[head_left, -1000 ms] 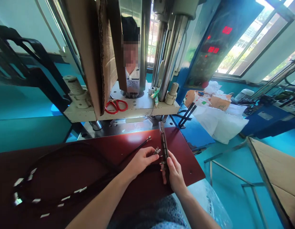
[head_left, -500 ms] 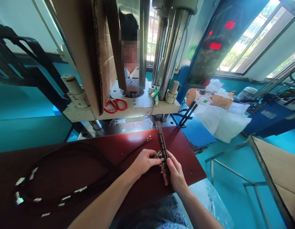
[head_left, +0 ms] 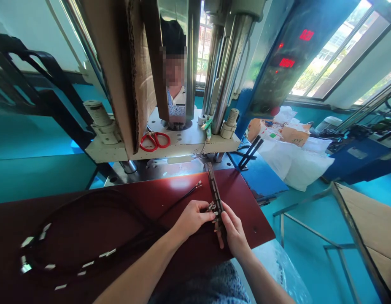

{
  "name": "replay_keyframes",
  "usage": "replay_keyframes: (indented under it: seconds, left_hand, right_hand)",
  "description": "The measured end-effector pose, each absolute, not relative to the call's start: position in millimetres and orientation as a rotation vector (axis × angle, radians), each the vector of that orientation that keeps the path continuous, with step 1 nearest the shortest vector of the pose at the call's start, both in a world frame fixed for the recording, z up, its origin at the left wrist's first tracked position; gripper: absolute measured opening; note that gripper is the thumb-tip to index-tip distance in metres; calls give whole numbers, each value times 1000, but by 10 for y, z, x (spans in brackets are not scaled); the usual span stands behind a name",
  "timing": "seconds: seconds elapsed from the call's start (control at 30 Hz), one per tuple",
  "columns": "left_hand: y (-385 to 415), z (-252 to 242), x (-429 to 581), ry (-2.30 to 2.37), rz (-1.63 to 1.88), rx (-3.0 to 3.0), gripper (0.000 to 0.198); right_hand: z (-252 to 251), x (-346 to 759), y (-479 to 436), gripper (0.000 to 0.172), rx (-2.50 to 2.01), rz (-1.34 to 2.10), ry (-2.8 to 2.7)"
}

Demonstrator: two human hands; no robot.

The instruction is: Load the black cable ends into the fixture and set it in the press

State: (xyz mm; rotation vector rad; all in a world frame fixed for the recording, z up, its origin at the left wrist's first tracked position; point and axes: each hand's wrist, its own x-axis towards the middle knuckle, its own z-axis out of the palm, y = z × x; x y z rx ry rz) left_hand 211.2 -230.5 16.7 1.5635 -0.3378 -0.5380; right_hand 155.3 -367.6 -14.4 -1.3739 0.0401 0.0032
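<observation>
**Both hands closed on strip fixture and cable terminal, near edge of red worktop**

Left hand [head_left: 191,219]: fingers pinched around small metal terminal [head_left: 211,207] at end of a black cable [head_left: 141,236]; thumb and forefinger tips pressed against left face of the fixture. Grasping, not released.

Right hand [head_left: 233,230]: wrapped round lower end of long dark metal strip fixture [head_left: 214,190], thumb on top, fingers hidden beneath. Clenched on the fixture.

Key relation: long axis of fixture running from 6 o'clock at the right hand up to 12 o'clock toward the press. Terminal touching fixture at its left side, just at 3 o'clock of left fingertips and 11 o'clock of right thumb. Left hand nearer the terminal; right hand nearer the fixture body. Seating of terminal in the strip not discernible at this size.

Second cable end [head_left: 198,184] lying free on red worktop [head_left: 246,198], at 12 o'clock from left hand, near but apart from fixture. Remaining cable looped in bundle at 9 o'clock, with pale tape marks.

Farther out at 12 o'clock: press base plate [head_left: 189,143], red-handled scissors [head_left: 154,140] resting on it, steel columns [head_left: 225,63] rising above. Another person partly visible behind the press. Control panel with red digits [head_left: 285,62] at 1 o'clock; white bags [head_left: 296,164] at 2 o'clock
</observation>
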Motion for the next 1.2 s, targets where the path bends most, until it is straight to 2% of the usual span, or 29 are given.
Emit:
replay_keyframes:
  seconds: [0.2,0.4,0.63,0.77,0.9,1.2]
  left_hand:
    - [-2271,144,2118,-350,-511,1599,19]
    - [-2107,247,2207,-316,-467,1543,29]
    - [-2107,193,2233,-218,-520,1349,31]
    - [-2171,184,2194,-216,-476,1484,24]
    - [-2195,215,2134,-390,-211,1828,13]
    - [-2211,234,2039,-524,-73,2060,17]
  right_hand:
    - [-208,1559,-3666,49,-1573,14,-35]
    - [-165,1548,-3666,50,-1424,0,15]
    - [-145,1541,-3669,50,-1382,6,20]
    - [-134,1539,-3678,48,-1361,6,9]
    - [-141,1537,-3699,48,-1339,12,17]
    - [-127,1532,-3701,53,-1329,17,48]
